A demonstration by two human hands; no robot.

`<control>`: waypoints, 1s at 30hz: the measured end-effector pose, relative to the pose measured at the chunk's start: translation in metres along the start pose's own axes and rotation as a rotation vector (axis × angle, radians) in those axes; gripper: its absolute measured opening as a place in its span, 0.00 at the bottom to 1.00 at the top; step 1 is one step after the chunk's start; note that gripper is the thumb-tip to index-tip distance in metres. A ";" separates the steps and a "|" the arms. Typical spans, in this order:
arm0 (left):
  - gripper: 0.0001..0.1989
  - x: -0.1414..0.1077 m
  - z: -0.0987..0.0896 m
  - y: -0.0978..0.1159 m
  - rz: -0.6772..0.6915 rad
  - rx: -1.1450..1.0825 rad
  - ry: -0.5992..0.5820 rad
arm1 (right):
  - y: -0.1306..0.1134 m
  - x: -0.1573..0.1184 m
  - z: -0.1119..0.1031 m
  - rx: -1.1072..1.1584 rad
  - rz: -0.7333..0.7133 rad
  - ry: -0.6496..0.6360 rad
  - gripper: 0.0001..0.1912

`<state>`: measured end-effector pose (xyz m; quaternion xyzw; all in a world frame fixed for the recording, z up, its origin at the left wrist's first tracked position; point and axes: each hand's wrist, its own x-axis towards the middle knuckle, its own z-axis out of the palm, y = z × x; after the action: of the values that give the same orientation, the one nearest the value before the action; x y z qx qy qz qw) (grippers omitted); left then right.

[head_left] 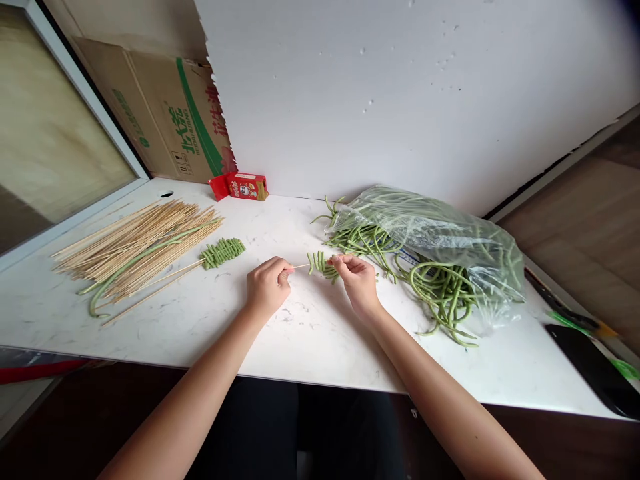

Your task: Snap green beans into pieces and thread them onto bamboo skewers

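My left hand [267,285] is closed around a thin wooden skewer [301,267], which points to the right. Short pieces of green long bean [319,262] are threaded crosswise along its far part. At that end, my right hand [359,285] pinches with thumb and fingertips among the bean pieces, partly hiding them. Left of my hands lies a finished-looking row of bean pieces on another skewer [223,253]. Beside it is a large pile of bare skewers [150,240], with a whole long bean [145,255] lying across them.
At the right, a clear plastic bag [425,217] of long beans spills loose beans [445,293] onto the white table [320,353]. A small red box [249,187] stands at the back, near a cardboard carton [165,120]. A black phone-like object [595,367] lies at the right edge.
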<state>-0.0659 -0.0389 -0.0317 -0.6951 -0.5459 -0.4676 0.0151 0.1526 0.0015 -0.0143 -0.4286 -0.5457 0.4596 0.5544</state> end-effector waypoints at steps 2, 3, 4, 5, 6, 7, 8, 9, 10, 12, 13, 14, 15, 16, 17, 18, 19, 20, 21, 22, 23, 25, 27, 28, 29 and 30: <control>0.11 0.000 0.001 -0.001 -0.004 0.003 -0.003 | -0.001 0.000 0.000 -0.020 0.010 0.004 0.19; 0.11 0.000 0.001 -0.001 -0.008 0.003 -0.006 | -0.001 0.000 0.000 -0.027 0.013 0.007 0.19; 0.11 0.000 0.001 -0.001 -0.009 0.000 -0.008 | -0.002 0.000 0.000 -0.029 0.016 0.009 0.19; 0.11 0.000 0.001 -0.001 -0.008 -0.005 -0.008 | -0.003 0.000 0.000 -0.027 0.018 0.010 0.19; 0.11 0.000 0.001 -0.001 -0.004 -0.012 -0.007 | -0.004 0.000 0.000 -0.021 0.020 0.011 0.18; 0.11 0.000 0.001 -0.001 0.000 -0.019 -0.007 | -0.004 0.000 0.000 -0.015 0.022 0.010 0.18; 0.11 0.000 0.001 -0.001 0.001 -0.022 -0.009 | -0.005 -0.001 0.000 -0.009 0.025 0.010 0.18; 0.11 0.000 0.001 0.000 0.000 -0.023 -0.014 | -0.005 -0.001 0.000 -0.004 0.028 0.010 0.18; 0.11 0.000 0.001 0.000 -0.003 -0.024 -0.023 | -0.005 -0.001 0.001 -0.002 0.029 0.010 0.18; 0.11 0.000 0.002 0.001 -0.005 -0.030 -0.045 | -0.004 -0.002 0.002 -0.008 0.033 0.007 0.19; 0.11 0.000 0.002 0.002 -0.003 -0.038 -0.054 | -0.004 -0.002 0.003 -0.015 0.033 0.005 0.20; 0.11 0.000 0.002 0.002 -0.001 -0.047 -0.058 | -0.003 -0.002 0.003 -0.024 0.033 0.003 0.20; 0.11 0.000 0.002 0.002 0.001 -0.057 -0.060 | -0.003 -0.003 0.004 -0.032 0.033 0.000 0.21; 0.11 0.000 0.003 0.002 0.001 -0.065 -0.058 | -0.002 -0.003 0.004 -0.036 0.034 -0.001 0.21; 0.11 0.000 0.003 0.002 0.001 -0.072 -0.053 | -0.002 -0.003 0.005 -0.036 0.035 -0.002 0.21; 0.11 0.000 0.003 0.002 0.001 -0.077 -0.049 | -0.002 -0.003 0.004 -0.031 0.038 -0.004 0.21; 0.11 0.000 0.003 0.002 0.000 -0.081 -0.046 | -0.001 -0.002 0.004 -0.027 0.044 -0.006 0.20; 0.11 0.000 0.003 0.001 -0.004 -0.083 -0.046 | -0.001 -0.002 0.003 -0.028 0.051 -0.007 0.20; 0.10 0.000 0.004 0.001 -0.012 -0.082 -0.046 | -0.002 -0.001 0.002 -0.035 0.055 -0.011 0.19; 0.10 0.000 0.004 0.000 -0.024 -0.079 -0.047 | -0.002 0.001 0.000 -0.042 0.056 -0.017 0.19; 0.10 0.000 0.004 0.000 -0.042 -0.075 -0.046 | -0.003 0.002 -0.003 -0.046 0.050 -0.025 0.19; 0.09 0.001 0.004 -0.002 -0.080 -0.071 -0.036 | -0.005 0.007 -0.011 -0.041 0.017 -0.043 0.19; 0.08 0.001 0.004 -0.003 -0.114 -0.065 -0.019 | -0.007 0.013 -0.021 -0.058 -0.024 -0.041 0.20; 0.08 0.001 0.004 -0.004 -0.127 -0.056 -0.011 | -0.008 0.017 -0.027 -0.108 -0.037 -0.027 0.20; 0.08 0.001 0.004 -0.004 -0.138 -0.043 -0.005 | -0.009 0.020 -0.032 -0.189 -0.044 -0.009 0.18; 0.08 0.002 0.004 -0.005 -0.148 -0.027 0.000 | -0.010 0.023 -0.038 -0.283 -0.057 -0.029 0.15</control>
<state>-0.0673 -0.0339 -0.0350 -0.6529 -0.5895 -0.4747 -0.0291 0.1902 0.0229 -0.0014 -0.4803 -0.6249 0.3682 0.4932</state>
